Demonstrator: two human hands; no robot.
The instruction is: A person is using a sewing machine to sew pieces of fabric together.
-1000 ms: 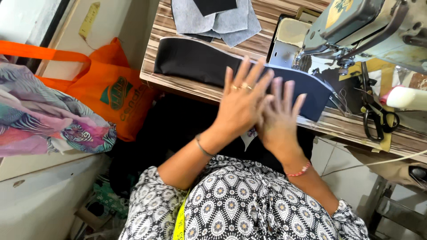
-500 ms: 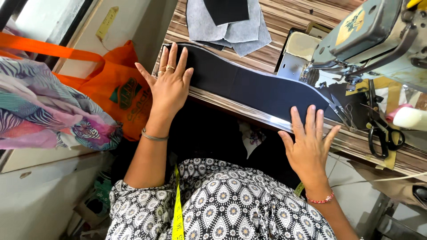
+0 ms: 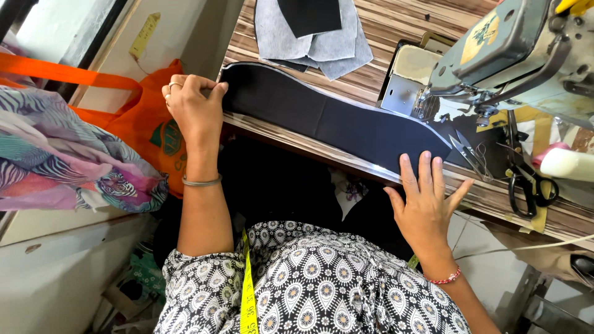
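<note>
A long dark navy fabric strip [image 3: 334,120] lies along the front edge of a striped wooden table [image 3: 396,25]. My left hand [image 3: 195,105] has its fingers curled over the strip's left end at the table's corner. My right hand [image 3: 427,201] lies flat, fingers spread, with its fingertips on the strip's right end near the table's front edge. The strip's right end lies close to the needle area of a grey-green sewing machine [image 3: 526,55].
Grey and black fabric pieces [image 3: 312,31] are stacked at the table's back. Black-handled scissors [image 3: 526,182] and small snips [image 3: 467,151] lie right of my right hand. An orange bag [image 3: 139,133] and patterned cloth [image 3: 68,161] sit left. A yellow measuring tape [image 3: 249,297] hangs over my lap.
My hands, together at the strip's middle a second ago, slid apart to its two ends. My left hand's fingers have now curled over the left end; the right has slid a little further right.
</note>
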